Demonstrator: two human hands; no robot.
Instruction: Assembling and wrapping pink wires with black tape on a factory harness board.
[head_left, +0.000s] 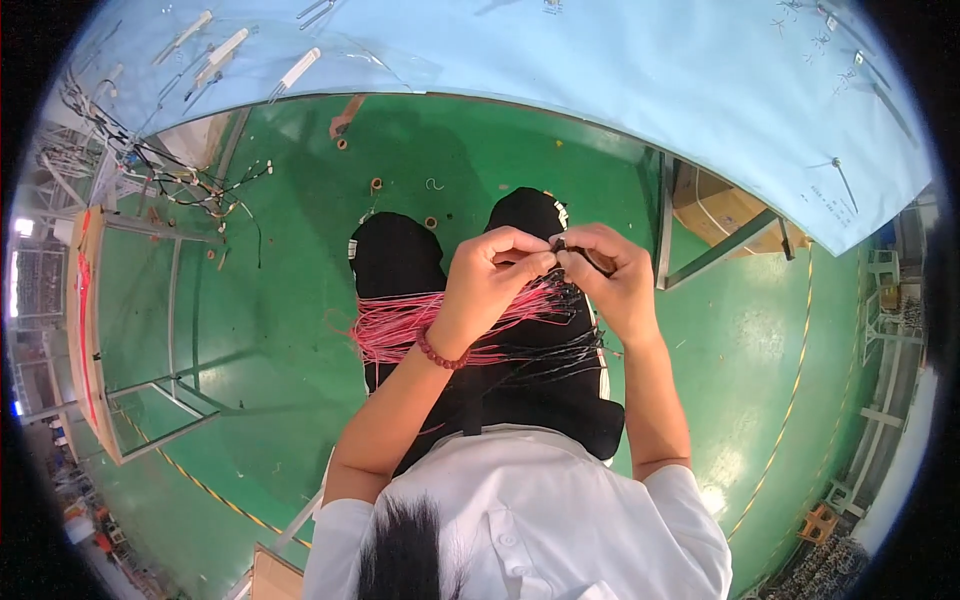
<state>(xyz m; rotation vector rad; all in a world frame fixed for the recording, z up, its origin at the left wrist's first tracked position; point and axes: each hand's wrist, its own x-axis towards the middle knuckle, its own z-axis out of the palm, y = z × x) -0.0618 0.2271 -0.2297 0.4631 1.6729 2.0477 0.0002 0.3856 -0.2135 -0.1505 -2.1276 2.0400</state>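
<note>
Both hands meet above my right knee, fingertips almost touching. My left hand [497, 272], with a red bead bracelet [440, 352] at the wrist, is closed in a pinch. My right hand [612, 275] pinches from the other side. Between the fingertips is a small black piece [558, 245], mostly covered, so its kind is unclear. Across my lap lies a bundle of pink-red wires [395, 325] with black wires [555, 350] toward the right. Several dark wire ends hang just below the fingers.
Ahead is a table covered in light blue [600, 60] with white holders [222, 52] on it. A cardboard box [725, 212] sits under its right side. To the left are a metal frame [172, 310] and a hanging wire harness [200, 175]. Tape rolls lie on the green floor [300, 240].
</note>
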